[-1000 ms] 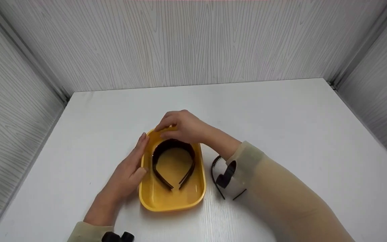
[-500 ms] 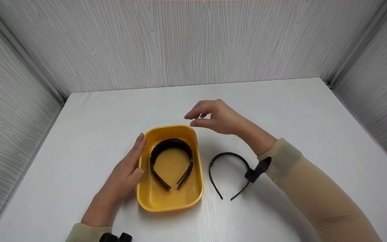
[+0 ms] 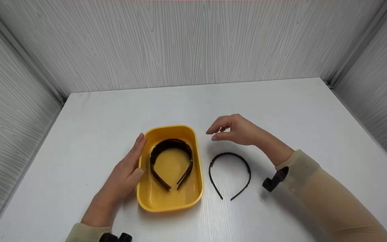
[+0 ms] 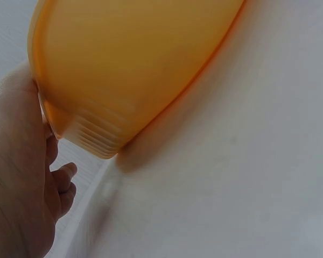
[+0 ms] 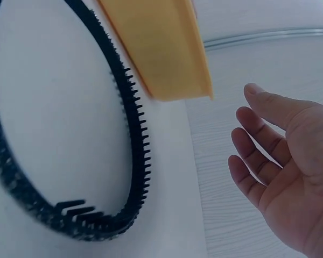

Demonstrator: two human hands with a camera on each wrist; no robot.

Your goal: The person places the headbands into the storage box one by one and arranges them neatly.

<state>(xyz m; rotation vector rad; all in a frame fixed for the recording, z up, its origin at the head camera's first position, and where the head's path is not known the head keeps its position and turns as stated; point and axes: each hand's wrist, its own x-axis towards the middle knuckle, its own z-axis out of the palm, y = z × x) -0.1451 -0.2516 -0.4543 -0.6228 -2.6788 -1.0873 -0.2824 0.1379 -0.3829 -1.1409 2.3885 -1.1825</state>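
A yellow plastic tray (image 3: 170, 205) stands on the white table with dark headbands (image 3: 172, 144) nested inside it. My left hand (image 3: 124, 174) rests along the tray's left side, fingers extended at the rim; the left wrist view shows the tray wall (image 4: 134, 64) beside that hand. To the right of the tray lies one black headband (image 3: 228, 154), flat on the table, its ends toward me. In the right wrist view its comb teeth (image 5: 140, 145) show along the inner band. Just beyond this headband hovers my right hand (image 3: 237, 129), fingers loosely bent and holding nothing.
The white table (image 3: 113, 114) is bounded by a grey wood-grain panel (image 3: 193, 43) at the back and side panels at left and right. A dark wrist camera (image 3: 275, 179) sits on the right sleeve.
My right hand has withdrawn from the tray's far end, moving right and then down toward the loose headband, uncovering it. My left hand stays at the tray's side.
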